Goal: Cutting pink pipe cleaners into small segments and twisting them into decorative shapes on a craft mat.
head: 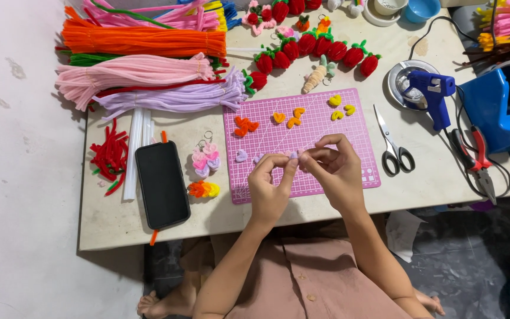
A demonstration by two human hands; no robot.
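Note:
My left hand (268, 184) and my right hand (333, 166) meet over the pink cutting mat (358, 159), fingertips pinched together on a small lilac pipe-cleaner piece (294, 155). Most of that piece is hidden by my fingers. On the mat lie small orange curls (244, 126), yellow curls (339, 108) and lilac curls (242, 156). A pink and lilac keyring charm (205, 158) and a rainbow charm (203, 189) lie left of the mat.
A black phone (161, 184) lies left of the mat. Bundles of pipe cleaners (143, 65) fill the back left. Red strawberry charms (320, 47) line the back. Scissors (392, 143), a blue glue gun (433, 94) and red pliers (476, 159) lie to the right.

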